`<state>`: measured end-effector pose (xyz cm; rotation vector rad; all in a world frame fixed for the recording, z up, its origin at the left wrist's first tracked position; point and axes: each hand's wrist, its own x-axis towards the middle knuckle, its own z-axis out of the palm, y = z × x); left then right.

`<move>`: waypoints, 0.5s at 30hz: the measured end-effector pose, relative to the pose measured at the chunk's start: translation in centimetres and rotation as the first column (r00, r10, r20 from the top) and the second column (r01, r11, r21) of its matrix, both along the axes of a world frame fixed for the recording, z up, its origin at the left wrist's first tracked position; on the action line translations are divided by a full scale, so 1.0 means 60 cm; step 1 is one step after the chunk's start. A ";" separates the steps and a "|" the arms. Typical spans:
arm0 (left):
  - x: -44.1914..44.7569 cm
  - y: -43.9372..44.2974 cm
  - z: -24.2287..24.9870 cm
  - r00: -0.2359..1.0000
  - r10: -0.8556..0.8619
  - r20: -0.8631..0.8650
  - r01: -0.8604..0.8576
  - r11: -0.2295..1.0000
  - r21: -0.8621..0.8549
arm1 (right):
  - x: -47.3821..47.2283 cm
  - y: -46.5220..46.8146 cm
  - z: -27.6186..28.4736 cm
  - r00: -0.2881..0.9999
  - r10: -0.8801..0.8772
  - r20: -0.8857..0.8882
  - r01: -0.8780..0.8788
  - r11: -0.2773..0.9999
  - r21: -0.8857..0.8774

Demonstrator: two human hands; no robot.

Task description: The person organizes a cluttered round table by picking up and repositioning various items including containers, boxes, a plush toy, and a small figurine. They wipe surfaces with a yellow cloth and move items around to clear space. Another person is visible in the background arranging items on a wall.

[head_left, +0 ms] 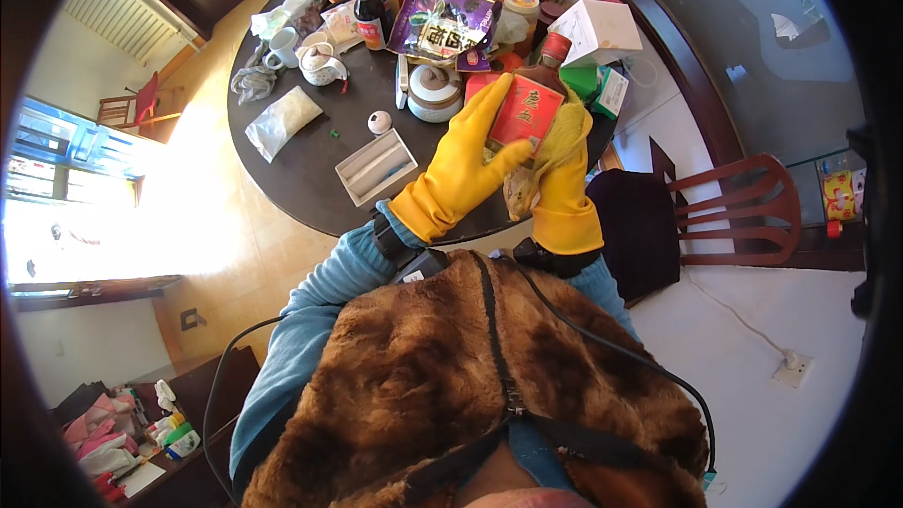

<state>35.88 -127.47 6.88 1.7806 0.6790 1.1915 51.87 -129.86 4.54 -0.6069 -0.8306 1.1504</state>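
My left hand (pixel 462 162), in a yellow rubber glove, grips a flat brown glass bottle (pixel 547 76) from its left side. The bottle is tilted, with a red cap and a red label (pixel 528 113) that bears writing. My right hand (pixel 570 201), also gloved in yellow, holds a fuzzy yellow-green cloth (pixel 564 132) against the bottle's right side. Cloth and bottle hide most of my right fingers. Both hands are above the near edge of a dark round table (pixel 296 176). Left of my left hand lies an open shallow white box (pixel 377 168).
A lidded ceramic pot (pixel 434 93), a small teapot (pixel 321 65), a mug (pixel 282 49), a dark sauce bottle (pixel 370 14) and a purple bag (pixel 444 21) crowd the table. A white bag (pixel 283 123) lies at left. A chair (pixel 635 233) stands at right. A black cable (pixel 621 353) crosses my vest.
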 end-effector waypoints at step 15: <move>-0.015 0.005 -0.040 0.880 0.294 0.373 0.078 0.685 -0.724 | -0.037 -0.006 -0.047 0.988 0.012 0.152 0.024 0.972 -0.234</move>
